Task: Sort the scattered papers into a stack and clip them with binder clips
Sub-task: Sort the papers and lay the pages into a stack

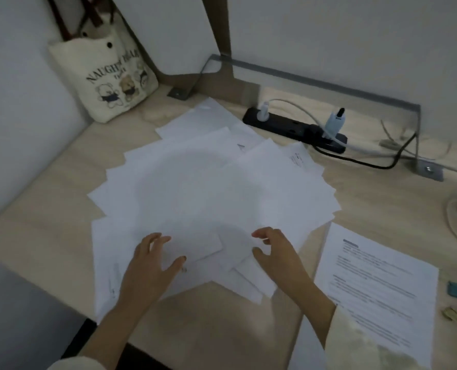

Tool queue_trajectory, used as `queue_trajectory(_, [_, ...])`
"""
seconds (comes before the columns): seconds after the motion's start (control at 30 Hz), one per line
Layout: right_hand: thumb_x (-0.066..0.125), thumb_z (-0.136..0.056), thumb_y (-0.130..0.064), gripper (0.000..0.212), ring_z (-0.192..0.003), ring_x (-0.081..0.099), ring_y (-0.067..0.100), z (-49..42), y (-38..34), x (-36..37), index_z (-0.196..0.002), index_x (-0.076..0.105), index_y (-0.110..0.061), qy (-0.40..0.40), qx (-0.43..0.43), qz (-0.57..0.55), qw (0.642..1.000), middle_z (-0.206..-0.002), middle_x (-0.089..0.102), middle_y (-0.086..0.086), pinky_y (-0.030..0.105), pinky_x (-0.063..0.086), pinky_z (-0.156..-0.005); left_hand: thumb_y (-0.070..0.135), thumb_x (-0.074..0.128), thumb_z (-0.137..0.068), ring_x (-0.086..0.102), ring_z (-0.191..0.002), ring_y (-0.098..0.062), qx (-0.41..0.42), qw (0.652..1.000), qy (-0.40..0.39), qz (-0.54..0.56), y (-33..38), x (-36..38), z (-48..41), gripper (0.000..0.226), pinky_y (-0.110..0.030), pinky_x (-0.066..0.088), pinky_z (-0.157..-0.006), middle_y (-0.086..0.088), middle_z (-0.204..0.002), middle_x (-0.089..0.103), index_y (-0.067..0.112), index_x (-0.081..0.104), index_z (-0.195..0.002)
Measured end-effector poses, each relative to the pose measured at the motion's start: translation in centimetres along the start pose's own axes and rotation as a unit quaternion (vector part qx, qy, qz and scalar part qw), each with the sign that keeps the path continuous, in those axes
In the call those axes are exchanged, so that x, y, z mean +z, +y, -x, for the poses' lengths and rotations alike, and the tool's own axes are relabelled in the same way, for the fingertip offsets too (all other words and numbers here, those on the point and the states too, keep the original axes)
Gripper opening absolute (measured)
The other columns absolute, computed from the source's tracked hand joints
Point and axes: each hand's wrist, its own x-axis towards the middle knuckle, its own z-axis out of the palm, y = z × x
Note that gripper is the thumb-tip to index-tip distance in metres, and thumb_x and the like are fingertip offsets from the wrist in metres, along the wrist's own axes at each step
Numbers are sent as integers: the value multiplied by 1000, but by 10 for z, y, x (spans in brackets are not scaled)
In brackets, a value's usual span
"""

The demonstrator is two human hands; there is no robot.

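Print on the scattered papers is blurring beyond reading. Both hands, the left hand and right hand, are resting spread-fingered on them, gripping nothing.

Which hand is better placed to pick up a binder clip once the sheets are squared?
Probably the right hand: the teal clip and the gold clip lie at the desk's right edge, beyond the printed sheet. The left hand would have to cross over.

A pale wood desk meets white walls; a tote bag leans in the corner, a power strip behind.
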Motion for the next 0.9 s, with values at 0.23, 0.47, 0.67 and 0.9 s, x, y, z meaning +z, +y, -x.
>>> queue_trajectory(0.23, [50, -90, -15, 39, -123, 41, 18, -15, -35, 53, -129, 45, -16, -67, -50, 73, 994, -136, 42, 3, 18, 32, -95, 68, 12, -87, 56, -118, -36, 104, 977, -50, -178, -51, 4, -7, 85, -38, 60, -70, -20, -130, 56, 3, 53, -122])
queue_trajectory(0.47, [49, -90, -6, 33, -111, 52, 18, -19, -34, 55, -122, 52, -9, -27, 14, -3, 1000, -124, 54, 7, 14, 34, -87, 15, 47, -75, 70, -96, -26, 238, 960, 18, -149, -61, 1, -15, 40, -25, 56, -50, -15, -111, 69, 8, 50, -114])
queue_trajectory(0.67, [53, -90, -11, 33, -110, 52, 19, -20, -33, 46, -123, 51, -12, 49, 75, 4, 996, -125, 54, 8, 19, 37, -92, 6, 45, -94, 64, -82, 8, -68, 903, 31, 423, -29, -59, -15, 32, -7, 48, -69, 28, -86, 70, 30, 63, -107])
queue_trajectory(0.9, [64, -83, -34, 56, -126, 42, 22, -16, -43, 62, -132, 44, -18, 72, 48, 88, 992, -139, 40, 5, 28, 38, -99, 6, 43, -89, 69, -83, -15, -183, 630, 34, 754, -31, -92, -25, 38, -26, 58, -69, 0, -90, 74, 18, 78, -78])
